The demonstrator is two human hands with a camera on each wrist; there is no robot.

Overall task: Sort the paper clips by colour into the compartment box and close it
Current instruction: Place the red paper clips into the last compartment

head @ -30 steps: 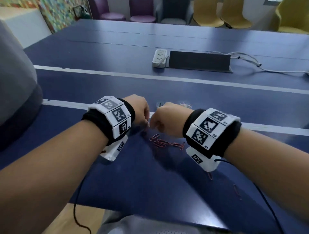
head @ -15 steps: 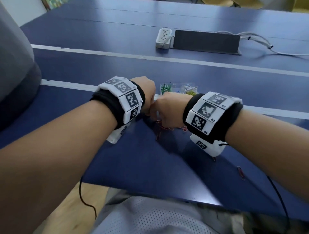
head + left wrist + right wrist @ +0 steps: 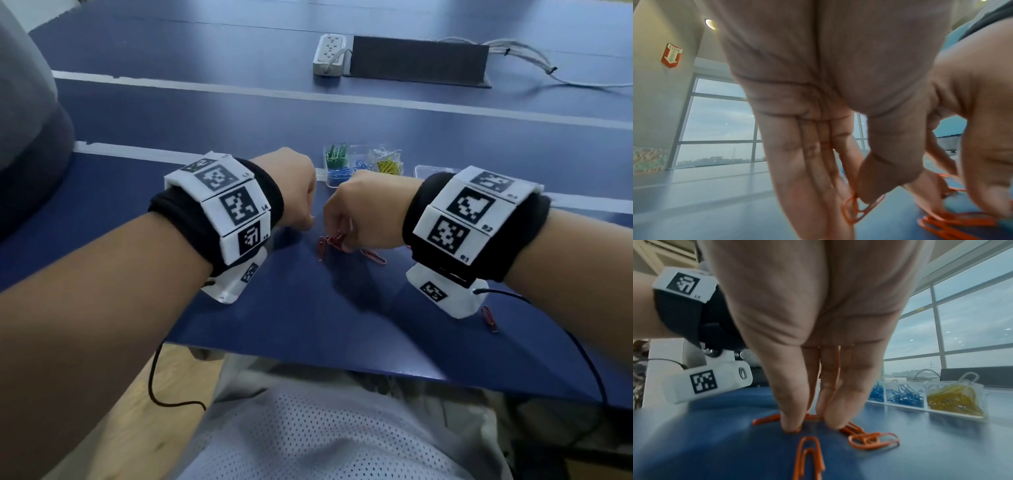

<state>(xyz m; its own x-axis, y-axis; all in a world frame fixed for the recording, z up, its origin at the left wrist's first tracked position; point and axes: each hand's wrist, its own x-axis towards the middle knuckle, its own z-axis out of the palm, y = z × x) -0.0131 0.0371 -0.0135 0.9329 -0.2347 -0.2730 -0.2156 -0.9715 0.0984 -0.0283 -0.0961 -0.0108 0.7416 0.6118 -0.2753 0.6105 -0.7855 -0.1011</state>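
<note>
Several red paper clips (image 3: pixel 373 256) lie on the blue table in front of the clear compartment box (image 3: pixel 324 161), which holds green, blue, white and yellow clips. My left hand (image 3: pixel 310 222) pinches one red clip (image 3: pixel 859 209) between thumb and fingers just above the table. My right hand (image 3: pixel 334 236) points down into the pile, thumb and fingertips (image 3: pixel 834 423) closing on red clips (image 3: pixel 812 416), with one more tucked up between its fingers. Loose red clips (image 3: pixel 873 440) lie beside it. The box (image 3: pixel 953 384) stands open behind the hands.
The box's clear lid (image 3: pixel 435 169) lies to the right of it. One stray red clip (image 3: pixel 489 318) sits under my right wrist near the table's front edge. A white power strip (image 3: pixel 329 54) and a black cable cover (image 3: pixel 418 61) lie far back.
The head view has tilted down, bringing the box into sight. Both hands stay together over the red clips, and the pile under the right hand has been gathered closer.
</note>
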